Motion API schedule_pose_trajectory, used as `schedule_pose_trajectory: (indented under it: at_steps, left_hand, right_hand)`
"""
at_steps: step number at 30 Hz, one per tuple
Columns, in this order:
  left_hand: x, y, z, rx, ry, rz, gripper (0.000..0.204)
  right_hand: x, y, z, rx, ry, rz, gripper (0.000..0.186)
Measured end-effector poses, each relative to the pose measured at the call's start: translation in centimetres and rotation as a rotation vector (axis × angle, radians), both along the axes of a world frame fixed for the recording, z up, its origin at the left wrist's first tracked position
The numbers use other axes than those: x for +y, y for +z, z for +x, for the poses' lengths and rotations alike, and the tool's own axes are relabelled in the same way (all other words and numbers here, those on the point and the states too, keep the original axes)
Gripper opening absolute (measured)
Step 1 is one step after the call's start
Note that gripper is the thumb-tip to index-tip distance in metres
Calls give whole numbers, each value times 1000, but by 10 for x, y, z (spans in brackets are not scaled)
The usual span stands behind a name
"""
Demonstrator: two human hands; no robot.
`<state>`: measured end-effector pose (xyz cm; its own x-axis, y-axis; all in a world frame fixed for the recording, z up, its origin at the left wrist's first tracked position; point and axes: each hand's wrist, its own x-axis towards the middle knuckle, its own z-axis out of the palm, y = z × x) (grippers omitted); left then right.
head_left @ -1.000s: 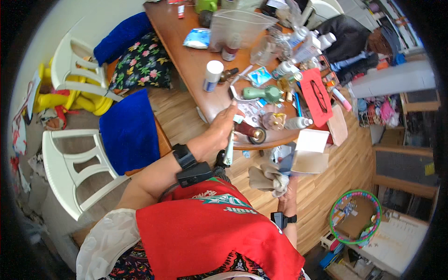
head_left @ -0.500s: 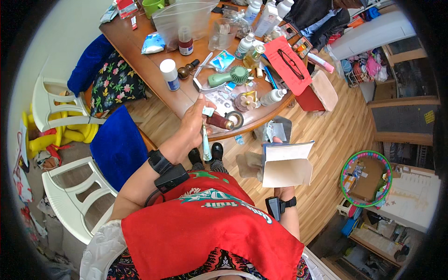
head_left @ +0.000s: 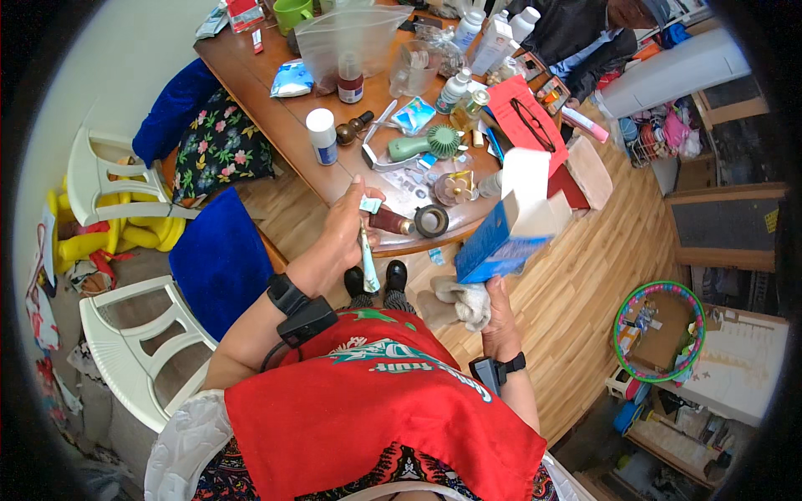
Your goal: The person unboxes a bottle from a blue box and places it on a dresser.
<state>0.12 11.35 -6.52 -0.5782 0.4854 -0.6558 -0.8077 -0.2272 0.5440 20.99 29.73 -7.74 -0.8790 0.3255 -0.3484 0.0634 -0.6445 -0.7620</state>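
My left hand [head_left: 341, 235], by the table's near edge, is closed round a slim pale tube [head_left: 368, 263] that points down. Just beyond its fingers lies a dark red bottle [head_left: 388, 221] with a brownish cap; I cannot tell whether they touch. Beside that sits a black ring-shaped roll [head_left: 431, 221]. My right hand [head_left: 501, 324] grips the lower end of a blue carton [head_left: 491, 244], tilted, its white flaps open at the top. A greyish-white cloth [head_left: 468, 302] is bunched against the same hand.
The wooden table [head_left: 259, 100] carries a white-capped bottle [head_left: 321, 136], a green spiky-headed massager [head_left: 424, 144], a clear plastic bag [head_left: 349, 42] and glasses [head_left: 531, 121] on red paper. White chairs [head_left: 146, 342] stand left. A person in dark clothes [head_left: 576, 42] is at far right.
My right hand has turned the carton: its open end faced me and now points up and away, showing the blue sides. More of the cloth shows. The left hand keeps its hold.
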Motion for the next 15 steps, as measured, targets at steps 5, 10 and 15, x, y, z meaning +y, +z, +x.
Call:
schedule_pose_trajectory:
  at_steps: [5, 10, 15]
  left_hand:
    - [-12, 12, 0, 9, 54, -6, 46]
    - [-34, 12, -5, 45, 83, 19, 47]
    - [-57, 22, -10, 82, 134, -10, 47]
  right_hand:
    - [-14, 4, -19, -24, 40, -140, 80]
    - [-17, -10, -33, -37, 88, -255, 83]
    - [-28, -17, -54, -48, 126, -271, 76]
